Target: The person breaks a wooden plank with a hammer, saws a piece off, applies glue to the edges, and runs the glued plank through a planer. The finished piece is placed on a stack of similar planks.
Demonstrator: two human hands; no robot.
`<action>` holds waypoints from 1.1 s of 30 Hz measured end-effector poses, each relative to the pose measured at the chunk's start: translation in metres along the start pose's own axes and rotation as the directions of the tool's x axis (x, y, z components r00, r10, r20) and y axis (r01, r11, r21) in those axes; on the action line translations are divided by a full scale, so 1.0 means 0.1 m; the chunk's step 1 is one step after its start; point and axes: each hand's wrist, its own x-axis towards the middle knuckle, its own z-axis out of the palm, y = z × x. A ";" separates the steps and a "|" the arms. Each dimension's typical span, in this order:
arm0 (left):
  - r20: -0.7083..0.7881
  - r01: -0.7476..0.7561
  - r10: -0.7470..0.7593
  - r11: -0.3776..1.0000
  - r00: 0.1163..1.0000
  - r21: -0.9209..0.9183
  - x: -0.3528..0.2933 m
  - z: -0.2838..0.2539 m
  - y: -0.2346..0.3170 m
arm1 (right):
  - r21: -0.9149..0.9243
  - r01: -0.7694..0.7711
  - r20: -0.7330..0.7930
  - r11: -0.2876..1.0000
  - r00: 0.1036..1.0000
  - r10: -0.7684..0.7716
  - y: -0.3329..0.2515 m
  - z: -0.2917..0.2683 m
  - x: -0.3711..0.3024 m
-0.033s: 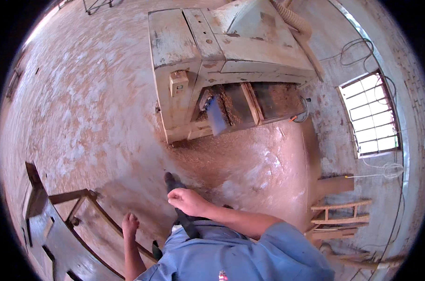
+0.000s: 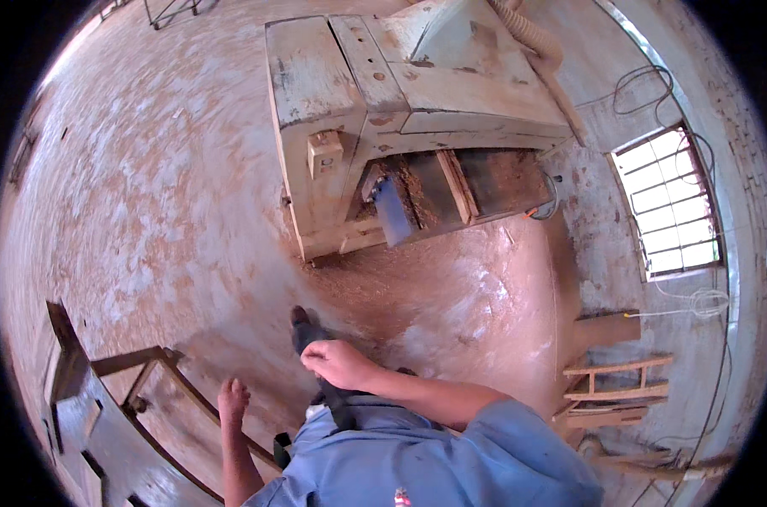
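Observation:
My right hand (image 2: pixel 341 365) is held in front of my body with its fingers curled closed; nothing shows in it. Lower and to the left, my left hand (image 2: pixel 233 404) hangs by my side, also curled, and I see no thing in it. The palms are turned from view. Neither hand touches anything. Closest to the left hand is a dark-edged workbench frame (image 2: pixel 189 387). Ahead stands a large worn cream machine (image 2: pixel 316 93) with a small switch box (image 2: pixel 325 155) on its front. A blue piece (image 2: pixel 393 213), partly blurred, hangs at its open lower bay among brown shavings.
Shavings (image 2: pixel 375 291) lie on the stained floor before the machine. A ribbed hose (image 2: pixel 531 38) joins its top. At the right are a barred window (image 2: pixel 669 203), a coiled white cable (image 2: pixel 706 304) and a wooden ladder-like frame (image 2: pixel 617 395) by the wall.
The view has shifted very slightly. My foot shows a little farther forward. Both hands keep nearly the same pose.

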 end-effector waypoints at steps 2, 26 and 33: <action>0.022 -0.017 0.021 0.989 1.000 -0.146 0.25 -0.08 0.70 | -0.040 -0.028 -0.060 0.999 0.998 0.026 -0.19 0.06 0.32; 0.205 0.097 -0.126 0.984 0.970 0.147 4.38 -2.08 4.32 | 0.022 0.185 -0.684 0.982 0.720 -0.121 -2.35 -0.25 3.81; 0.369 -0.094 0.007 0.971 0.929 0.219 5.39 -1.34 5.88 | 0.363 0.270 -0.721 0.892 0.687 0.086 -2.48 -0.50 4.35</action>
